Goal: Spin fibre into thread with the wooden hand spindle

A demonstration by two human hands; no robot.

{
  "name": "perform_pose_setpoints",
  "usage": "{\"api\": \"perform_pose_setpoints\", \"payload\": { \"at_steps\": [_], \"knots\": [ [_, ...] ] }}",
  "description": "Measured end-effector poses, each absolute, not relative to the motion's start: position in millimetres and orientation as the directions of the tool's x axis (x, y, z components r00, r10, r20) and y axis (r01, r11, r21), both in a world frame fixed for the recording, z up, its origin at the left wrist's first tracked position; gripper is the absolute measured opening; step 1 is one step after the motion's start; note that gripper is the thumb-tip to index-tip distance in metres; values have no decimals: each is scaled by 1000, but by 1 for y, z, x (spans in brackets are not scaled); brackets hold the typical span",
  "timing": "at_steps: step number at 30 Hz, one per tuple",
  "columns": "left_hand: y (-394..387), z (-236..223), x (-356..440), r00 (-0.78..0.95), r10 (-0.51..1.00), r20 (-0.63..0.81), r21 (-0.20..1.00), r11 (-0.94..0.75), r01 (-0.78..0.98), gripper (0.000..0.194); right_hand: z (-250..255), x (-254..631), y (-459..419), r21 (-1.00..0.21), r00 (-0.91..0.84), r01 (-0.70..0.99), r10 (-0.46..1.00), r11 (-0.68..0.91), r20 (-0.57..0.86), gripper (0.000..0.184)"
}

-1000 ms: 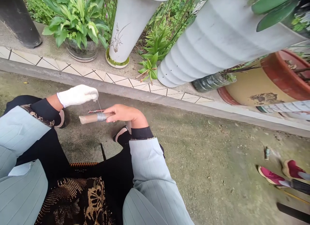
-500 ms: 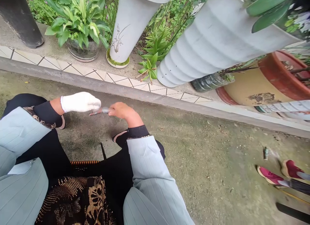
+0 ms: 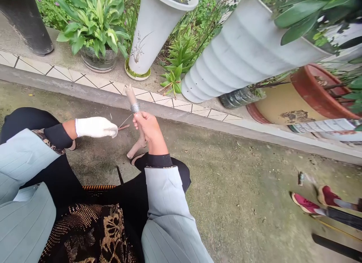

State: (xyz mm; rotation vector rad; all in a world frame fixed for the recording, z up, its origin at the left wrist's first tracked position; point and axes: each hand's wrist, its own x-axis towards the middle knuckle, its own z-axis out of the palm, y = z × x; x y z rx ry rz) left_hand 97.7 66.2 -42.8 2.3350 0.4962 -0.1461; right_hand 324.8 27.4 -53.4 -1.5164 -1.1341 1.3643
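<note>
My right hand, bare, is closed around a forked piece of wooden branch. A coil of thin silvery wire is wound round the branch just above my fingers. From the coil a straight length of wire runs down-left to my left hand, which wears a white knitted glove and is pinched on the wire's end. A short reddish-brown stick shows beside the gloved fingertips; whether they grip it too, I cannot tell.
A tiled ledge carries potted plants, including a tall white pot, a ribbed grey pot and a red-and-tan pot. At the right on the concrete are another person's red shoes and a small dark cylinder.
My right hand has turned the branch upright, so its wire coil and fork now show. The wire between my hands is visible as a straight line. The view has shifted slightly.
</note>
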Motion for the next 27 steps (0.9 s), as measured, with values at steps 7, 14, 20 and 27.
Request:
{"api": "perform_pose_setpoints", "payload": {
  "at_steps": [7, 14, 20, 27],
  "knots": [
    [69, -40, 87, 894, 427, -138, 488, -756, 437, 34, -70, 319, 20, -594, -327, 805, 838, 4, -438, 12],
    [77, -44, 82, 880, 445, -163, 746, -528, 405, 34, -41, 333, 17, -975, -660, 92, 721, -202, -211, 31],
    [67, -39, 97, 875, 434, -215, 724, -531, 441, 34, -52, 333, 27, -945, -49, -197, 965, -262, -257, 39],
    [54, -42, 109, 896, 333, -296, 485, -755, 441, 29, -80, 336, 36, -895, 187, 180, 907, -409, -377, 26]
  ]
}}
